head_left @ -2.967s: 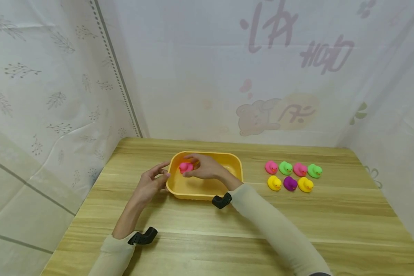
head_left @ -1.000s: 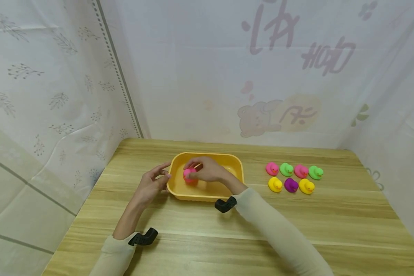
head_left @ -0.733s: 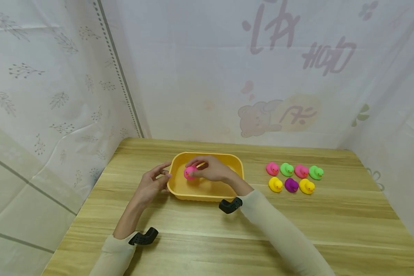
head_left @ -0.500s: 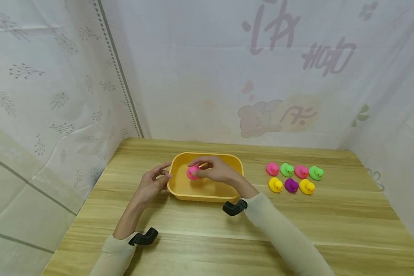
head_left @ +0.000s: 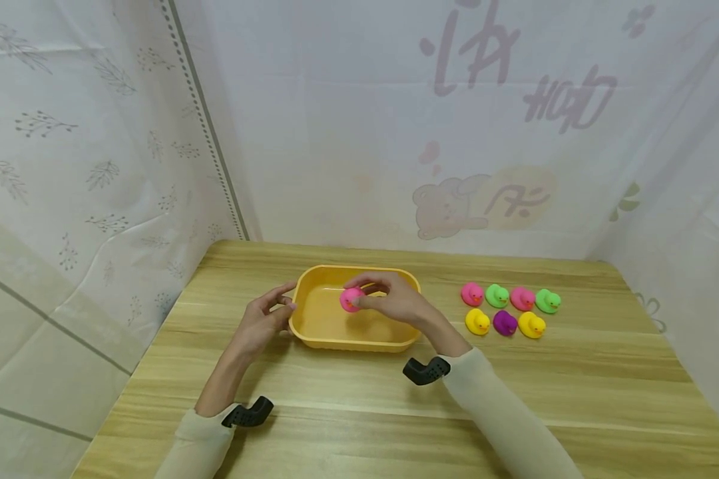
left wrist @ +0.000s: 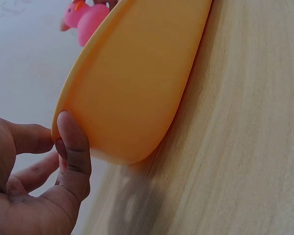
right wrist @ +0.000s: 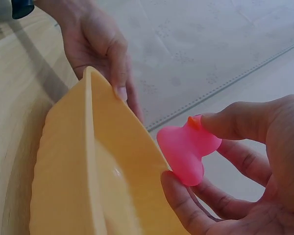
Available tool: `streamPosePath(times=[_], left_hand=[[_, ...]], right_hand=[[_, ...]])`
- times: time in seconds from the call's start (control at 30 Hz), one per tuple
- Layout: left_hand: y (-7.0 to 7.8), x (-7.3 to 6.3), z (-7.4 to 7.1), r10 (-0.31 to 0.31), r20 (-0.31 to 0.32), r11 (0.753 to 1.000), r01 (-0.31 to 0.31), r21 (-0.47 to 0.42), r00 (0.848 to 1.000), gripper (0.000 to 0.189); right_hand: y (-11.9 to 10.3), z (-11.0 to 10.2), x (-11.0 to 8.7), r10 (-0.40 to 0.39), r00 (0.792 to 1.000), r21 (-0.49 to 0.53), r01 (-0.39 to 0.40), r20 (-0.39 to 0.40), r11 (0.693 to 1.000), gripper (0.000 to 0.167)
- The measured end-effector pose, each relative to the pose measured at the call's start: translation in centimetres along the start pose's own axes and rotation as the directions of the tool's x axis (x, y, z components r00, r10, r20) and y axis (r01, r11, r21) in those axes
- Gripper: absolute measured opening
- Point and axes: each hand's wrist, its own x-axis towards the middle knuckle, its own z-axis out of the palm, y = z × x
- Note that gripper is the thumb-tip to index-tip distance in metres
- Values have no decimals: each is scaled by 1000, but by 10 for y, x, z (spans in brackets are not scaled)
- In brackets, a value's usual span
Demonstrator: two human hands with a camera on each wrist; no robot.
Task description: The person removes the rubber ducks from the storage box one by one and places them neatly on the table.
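My right hand (head_left: pixel 395 301) pinches a pink rubber duck (head_left: pixel 351 300) between thumb and fingertips, above the yellow plastic basin (head_left: pixel 317 344). In the right wrist view the duck (right wrist: pixel 186 149) hangs tilted near the basin's rim (right wrist: pixel 89 98), its orange beak by the thumb. At the basin's left end, my left hand (head_left: pixel 263 318) grips the rim. The left wrist view shows thumb and fingers of that hand (left wrist: pixel 44 181) on either side of the basin's edge (left wrist: pixel 68 93). No other duck shows inside the basin, though my right hand covers part of it.
To the right of the basin, several rubber ducks stand on the wooden table (head_left: pixel 359 412) in two rows. Pink (head_left: pixel 472 294) and green ducks (head_left: pixel 496 295) form the back row; two yellow (head_left: pixel 477 322) and one purple (head_left: pixel 505 323) the front. Patterned curtains (head_left: pixel 347 133) hang behind.
My right hand has taken hold of the pink duck, lifted it from the basin's left part and carried it rightward. My left hand keeps its place at the rim.
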Motion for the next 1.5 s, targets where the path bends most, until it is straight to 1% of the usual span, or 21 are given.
streamPosePath(times=[0.1,0.27,0.47,0.77,1.03,1.23,1.5], left_hand=[[0,0,0,-3,0,1000,3,1,1000,50],[0,-1,0,-6,7,1000,6,-1,1000,51],[1,-1,-1,-8,6,1000,8,-6,1000,51],[1,-1,-1,-3,0,1000,3,6,1000,50],[0,-1,0,-4,1,1000,4,12,1000,51],[0,-1,0,-3,1,1000,3,9,1000,51],[-1,0,1,6,-5,1000,-6,7,1000,50]], right_hand=[[1,-6,-6,-14,1000,-6,14,-18,1000,27],[5,-17,-18,-18,999,14,19,-41,1000,29],[8,-29,-31,-45,996,30,47,-72,998,29],[14,-45,-47,-47,991,36,51,-126,998,29],[20,-60,-66,-19,988,72,30,-155,997,31],[26,-74,-80,-20,982,66,33,-185,997,32],[34,-95,-103,16,972,46,-5,-236,999,35]])
